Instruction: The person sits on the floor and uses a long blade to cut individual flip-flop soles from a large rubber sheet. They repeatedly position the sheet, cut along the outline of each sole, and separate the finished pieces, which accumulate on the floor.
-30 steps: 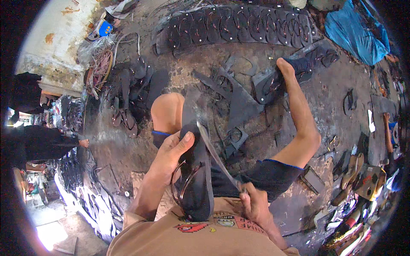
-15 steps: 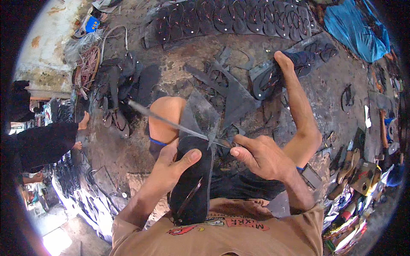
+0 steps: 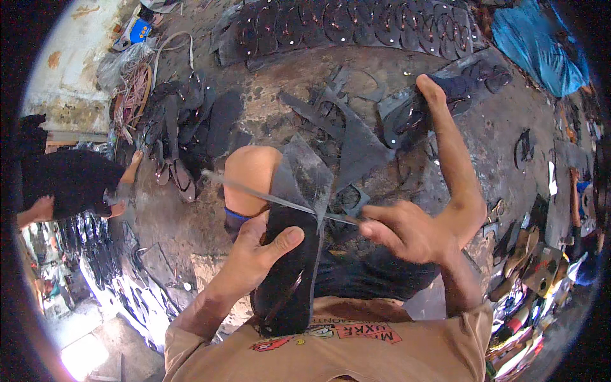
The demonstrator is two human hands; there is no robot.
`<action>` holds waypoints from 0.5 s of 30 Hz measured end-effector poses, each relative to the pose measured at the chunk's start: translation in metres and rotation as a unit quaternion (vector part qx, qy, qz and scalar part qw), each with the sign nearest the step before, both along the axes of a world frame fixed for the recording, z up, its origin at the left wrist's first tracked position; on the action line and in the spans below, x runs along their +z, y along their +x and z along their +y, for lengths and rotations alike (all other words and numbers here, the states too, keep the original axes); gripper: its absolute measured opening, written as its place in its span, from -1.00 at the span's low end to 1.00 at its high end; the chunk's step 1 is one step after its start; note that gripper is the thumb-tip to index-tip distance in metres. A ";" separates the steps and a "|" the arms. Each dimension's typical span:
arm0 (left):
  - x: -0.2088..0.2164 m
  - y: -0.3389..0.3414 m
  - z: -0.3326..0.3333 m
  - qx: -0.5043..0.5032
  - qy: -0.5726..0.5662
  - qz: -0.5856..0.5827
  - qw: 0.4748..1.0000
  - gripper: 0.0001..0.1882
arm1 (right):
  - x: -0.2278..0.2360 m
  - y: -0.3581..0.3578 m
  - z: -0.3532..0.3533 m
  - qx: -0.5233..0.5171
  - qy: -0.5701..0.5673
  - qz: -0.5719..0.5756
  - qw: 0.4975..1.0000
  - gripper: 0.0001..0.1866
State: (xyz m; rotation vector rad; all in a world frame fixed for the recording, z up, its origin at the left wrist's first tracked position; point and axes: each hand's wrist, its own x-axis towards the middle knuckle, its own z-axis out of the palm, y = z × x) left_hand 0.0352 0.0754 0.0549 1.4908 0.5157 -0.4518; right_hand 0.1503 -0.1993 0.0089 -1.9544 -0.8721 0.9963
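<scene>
My right hand is closed around the handle end of a long, thin knife. Its blade runs leftward across a dark rubber sheet, at the far end of a black sandal. The sandal lies lengthwise on the sheet in my lap, its near end close to my shirt. At its left edge, my left hand grips sandal and sheet together, thumb on top and the other fingers mostly hidden underneath. My bent knee is just beyond that hand, under the blade.
Rubber offcuts are scattered on the floor ahead. Rows of black sandals line the far side. More sandals lie at left, near another person's dark-clothed legs. Shoe-shaped forms and tools crowd the right; a blue plastic sheet is far right.
My right hand has shifted a little to the right, drawing the knife with it across the sheet. My left hand keeps its grip. At left, the other person's hand has moved.
</scene>
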 end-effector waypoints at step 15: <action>-0.039 0.041 -0.085 0.171 -0.289 -0.243 0.910 -0.55 | -0.024 -0.033 0.034 -0.416 0.231 -0.075 0.876 -0.52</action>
